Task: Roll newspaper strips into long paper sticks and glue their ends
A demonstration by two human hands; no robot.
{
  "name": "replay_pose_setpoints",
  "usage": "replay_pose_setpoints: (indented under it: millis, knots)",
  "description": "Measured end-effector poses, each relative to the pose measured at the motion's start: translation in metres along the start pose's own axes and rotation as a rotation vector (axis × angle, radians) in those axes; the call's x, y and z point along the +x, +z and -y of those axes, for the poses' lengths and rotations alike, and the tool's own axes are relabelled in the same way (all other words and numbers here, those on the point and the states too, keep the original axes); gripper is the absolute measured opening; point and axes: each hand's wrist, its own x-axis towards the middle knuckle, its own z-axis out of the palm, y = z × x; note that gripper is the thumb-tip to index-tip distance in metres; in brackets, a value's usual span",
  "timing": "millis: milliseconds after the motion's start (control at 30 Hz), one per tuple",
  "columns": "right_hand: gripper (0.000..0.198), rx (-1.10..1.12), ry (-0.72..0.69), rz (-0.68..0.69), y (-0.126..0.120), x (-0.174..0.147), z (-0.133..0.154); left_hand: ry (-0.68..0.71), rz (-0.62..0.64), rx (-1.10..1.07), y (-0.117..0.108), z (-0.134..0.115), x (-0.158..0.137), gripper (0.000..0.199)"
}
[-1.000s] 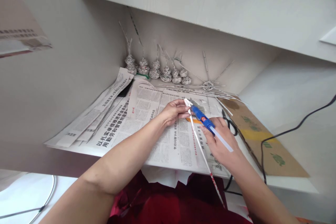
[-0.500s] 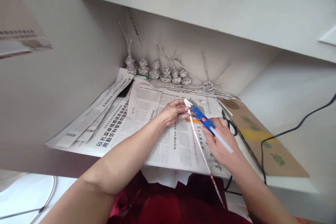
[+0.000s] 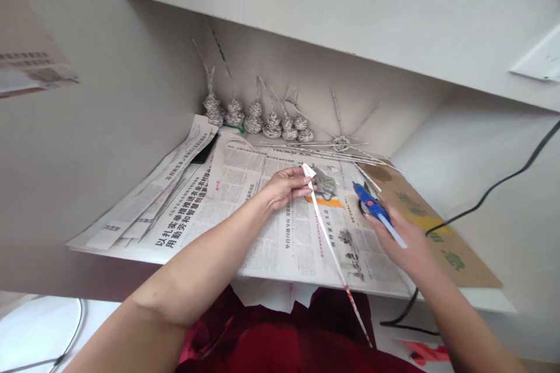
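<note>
My left hand (image 3: pixel 286 187) pinches a long, thin rolled paper stick (image 3: pixel 326 230) near its top, where a white paper flap folds out. The stick slants down toward my lap and shows red marks low down. In my right hand (image 3: pixel 400 239) is a blue hot glue gun (image 3: pixel 373 207), with a pale glue stick poking from its back end. Its nozzle points up and left, apart from the paper stick. Newspaper sheets (image 3: pixel 231 198) lie under both hands, and an orange-handled item (image 3: pixel 324 201) rests on them just right of my left fingers.
Several woven paper gourds (image 3: pixel 254 118) line the back wall. Beside them are a spoked woven base (image 3: pixel 342 143) and several loose paper sticks (image 3: pixel 332 154). Cardboard (image 3: pixel 446 245) covers the right side. A black cord (image 3: pixel 494 195) hangs at the right, below a wall socket (image 3: pixel 540 61).
My right hand has drawn the glue gun away from the paper stick, to the right. My left hand keeps its pinch on the stick in nearly the same place.
</note>
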Motion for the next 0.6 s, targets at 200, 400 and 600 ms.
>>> replay_pose_setpoints:
  millis: [200,400,600]
  knots:
    - [0.05,-0.279,0.127,0.029,-0.028,-0.008,-0.086,-0.016,-0.022,0.004,0.001,0.001,-0.001,0.018]
    - [0.043,-0.726,0.179,0.017,-0.049,-0.004,-0.149,-0.028,-0.032,0.022,0.001,0.003,-0.001,0.017]
    - [0.048,-0.587,0.266,0.111,-0.011,0.023,-0.136,-0.041,-0.031,0.04,0.001,0.0,-0.002,0.017]
